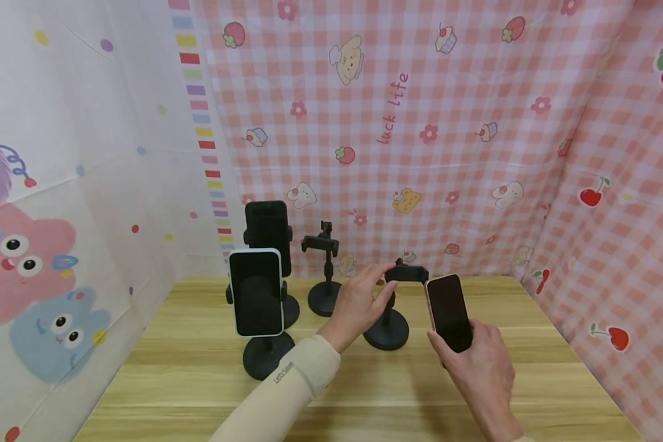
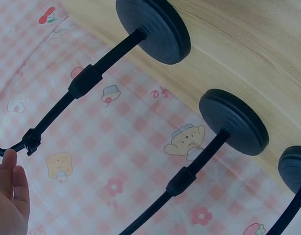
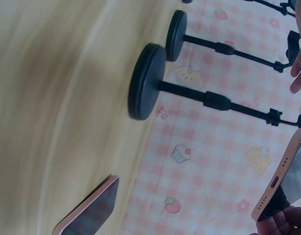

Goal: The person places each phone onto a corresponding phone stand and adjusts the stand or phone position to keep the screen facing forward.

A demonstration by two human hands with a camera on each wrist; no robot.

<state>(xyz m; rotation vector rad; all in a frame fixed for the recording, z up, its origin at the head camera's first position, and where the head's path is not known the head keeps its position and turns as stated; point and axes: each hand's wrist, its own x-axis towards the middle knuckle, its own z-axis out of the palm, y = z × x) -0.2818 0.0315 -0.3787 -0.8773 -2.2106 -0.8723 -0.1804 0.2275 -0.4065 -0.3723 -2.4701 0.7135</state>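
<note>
Slim, dark-screened, pink-edged phone (image 1: 449, 310)

Slants the left forearm (image 1: 273, 396) up and rightward, sleeved to the wrist. Reaches ahead with the left hand (image 1: 360, 299), back upward, pinching between thumb (image 1: 385, 296) and forefinger (image 1: 382, 269). Extends the right hand (image 1: 477, 359) nearer the body, gripping with the thumb on one side and fingers on the other. Angles the bare right wrist (image 1: 490, 414) up and leftward. Holds both hands raised, apart from each other.
</note>
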